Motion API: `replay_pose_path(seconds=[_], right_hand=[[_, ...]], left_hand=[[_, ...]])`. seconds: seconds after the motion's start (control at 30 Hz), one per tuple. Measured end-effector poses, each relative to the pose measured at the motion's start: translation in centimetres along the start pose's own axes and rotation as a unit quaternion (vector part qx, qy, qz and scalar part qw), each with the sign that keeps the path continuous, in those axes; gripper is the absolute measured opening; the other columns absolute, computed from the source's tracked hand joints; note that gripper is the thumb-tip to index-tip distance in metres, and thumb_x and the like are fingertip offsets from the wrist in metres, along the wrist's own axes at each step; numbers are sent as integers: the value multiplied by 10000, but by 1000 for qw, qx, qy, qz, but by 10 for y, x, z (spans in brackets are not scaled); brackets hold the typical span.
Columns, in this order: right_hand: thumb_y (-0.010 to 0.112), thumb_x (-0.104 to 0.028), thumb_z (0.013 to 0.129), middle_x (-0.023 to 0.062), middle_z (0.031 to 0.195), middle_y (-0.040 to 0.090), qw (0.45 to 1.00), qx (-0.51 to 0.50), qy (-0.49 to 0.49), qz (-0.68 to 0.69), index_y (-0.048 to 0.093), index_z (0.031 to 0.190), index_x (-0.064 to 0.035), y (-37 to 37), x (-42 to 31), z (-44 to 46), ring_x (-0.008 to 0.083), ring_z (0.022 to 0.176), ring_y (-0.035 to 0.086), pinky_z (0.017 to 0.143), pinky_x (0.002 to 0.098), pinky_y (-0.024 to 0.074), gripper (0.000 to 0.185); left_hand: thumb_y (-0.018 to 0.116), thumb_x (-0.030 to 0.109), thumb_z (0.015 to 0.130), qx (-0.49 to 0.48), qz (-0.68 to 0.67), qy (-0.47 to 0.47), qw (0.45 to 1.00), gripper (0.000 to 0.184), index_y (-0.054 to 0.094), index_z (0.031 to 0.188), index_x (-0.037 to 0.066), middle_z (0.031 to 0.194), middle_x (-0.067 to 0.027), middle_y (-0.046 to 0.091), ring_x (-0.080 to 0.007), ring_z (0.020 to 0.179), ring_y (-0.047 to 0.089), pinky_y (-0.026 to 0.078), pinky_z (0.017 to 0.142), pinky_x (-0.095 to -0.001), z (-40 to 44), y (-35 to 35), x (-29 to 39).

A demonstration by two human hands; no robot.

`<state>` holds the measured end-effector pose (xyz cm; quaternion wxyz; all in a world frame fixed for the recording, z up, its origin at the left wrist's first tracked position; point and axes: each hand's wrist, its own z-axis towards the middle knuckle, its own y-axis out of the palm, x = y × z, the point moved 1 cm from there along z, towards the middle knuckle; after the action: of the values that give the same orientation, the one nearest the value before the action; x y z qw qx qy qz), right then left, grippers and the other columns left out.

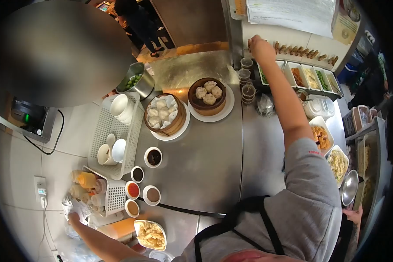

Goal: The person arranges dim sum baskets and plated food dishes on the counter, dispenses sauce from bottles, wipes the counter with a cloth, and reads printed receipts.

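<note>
Left hand [74, 219] and right hand [263, 49] are set well apart, one at white paper [82, 208], one by wooden clips [309, 53].

Whether anything is pinched by the right hand, its fingers curled, cannot be told; the left hand's grip is likewise hidden at the paper's edge. The stacked lidded cups [248, 92] could be toppled, or the shredded garnish [298, 77] brushed, if the outstretched forearm were lowered; the paper could be torn or the squeeze bottles [87, 180] jostled by a careless tug. The clips, small and brown, are ranged in a slanting, uneven row along the wall, below the hanging sheets [292, 14]; the paper is loose and creased, bunched just beside the bottles.
</note>
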<state>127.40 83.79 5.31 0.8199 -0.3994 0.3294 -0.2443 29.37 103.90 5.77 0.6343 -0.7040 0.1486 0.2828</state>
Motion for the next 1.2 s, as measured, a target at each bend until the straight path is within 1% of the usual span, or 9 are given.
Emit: replay_pose_path(seconds=[0.33,0.43,0.6,0.67,0.73,0.83,0.9,1.03,1.2], right_hand=[[553,-104,668,180,692,592,954,-269,-121,-59,611,631,12,174,-28,-10,262,640,594,593,355,476,136],[535,-65,698,150,625,590,913,-392,94,68,612,679,35,177,-31,-5,245,574,585,522,380,465,128],[476,-114,770,142,1027,553,909,-404,68,-75,590,955,-31,161,-48,-14,270,936,537,731,388,452,232],[487,-121,765,148,1009,553,929,-332,-106,-126,585,937,-25,167,-33,-27,292,936,528,750,398,440,221],[500,-131,734,166,929,573,942,-308,-119,-62,588,879,-7,187,-25,-20,298,884,547,729,371,446,210],[419,-91,742,183,771,591,951,-106,-280,-69,601,778,1,251,3,-2,273,669,590,576,358,469,207],[400,-123,788,169,657,577,898,-412,-144,-49,587,750,4,138,-46,-16,251,471,555,439,338,445,229],[413,-215,834,57,553,524,840,-301,108,439,529,832,-23,77,-55,-90,157,384,491,364,290,404,224],[469,-196,764,64,591,540,811,-448,-16,375,534,882,-48,94,-45,-206,178,487,533,454,296,432,200]], left_hand=[[440,150,673,48,-300,-156,940,272,603,838,8,887,-207,574,-325,847,554,429,735,-384,-3,-8,24],[445,135,667,19,-267,-54,962,230,601,772,3,784,-217,583,-310,742,578,433,689,-388,11,13,7],[485,67,648,-63,-426,-280,858,125,606,677,55,655,-155,592,-270,625,586,448,586,-355,-43,-54,41],[469,96,646,122,-90,46,987,140,603,627,60,645,-145,588,-272,634,582,452,571,-359,24,28,1],[441,72,656,185,83,123,971,172,601,596,61,687,-135,598,-250,646,587,449,579,-376,35,59,-14],[479,135,669,210,-316,-131,916,276,585,840,-54,829,-231,581,-319,735,592,474,642,-374,-69,-90,33],[488,208,693,139,-372,-161,904,482,445,1075,-83,908,-257,557,-352,759,579,470,613,-389,-73,-110,19],[503,222,719,86,-461,-177,865,532,389,1137,-87,1079,-279,463,-350,1037,451,384,852,-363,-121,-179,32],[510,264,754,168,-468,-33,867,587,315,1217,-39,1169,-260,405,-337,1081,421,335,899,-351,-142,-227,46]])
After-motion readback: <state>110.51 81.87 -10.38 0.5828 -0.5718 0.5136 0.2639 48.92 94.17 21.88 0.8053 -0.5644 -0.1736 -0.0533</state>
